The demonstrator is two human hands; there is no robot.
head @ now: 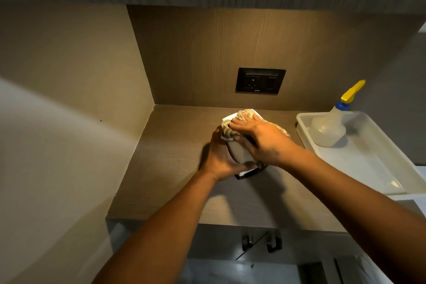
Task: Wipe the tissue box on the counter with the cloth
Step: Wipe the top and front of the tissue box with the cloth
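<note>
The tissue box [239,152], grey with a dark rim, stands on the wooden counter [175,145] near its middle, mostly hidden by my hands. My left hand [219,159] grips the box's left side and near end. My right hand [260,136] lies flat on top of it and presses a beige patterned cloth [244,114] against the box's far upper part. The cloth bunches out beyond my fingertips and at the left corner.
A white plastic tray [378,168] sits at the counter's right end with a spray bottle [332,127] with a yellow trigger lying in it. A black wall socket [260,80] is on the back panel. Two dark hooks [262,243] hang under the counter's front edge.
</note>
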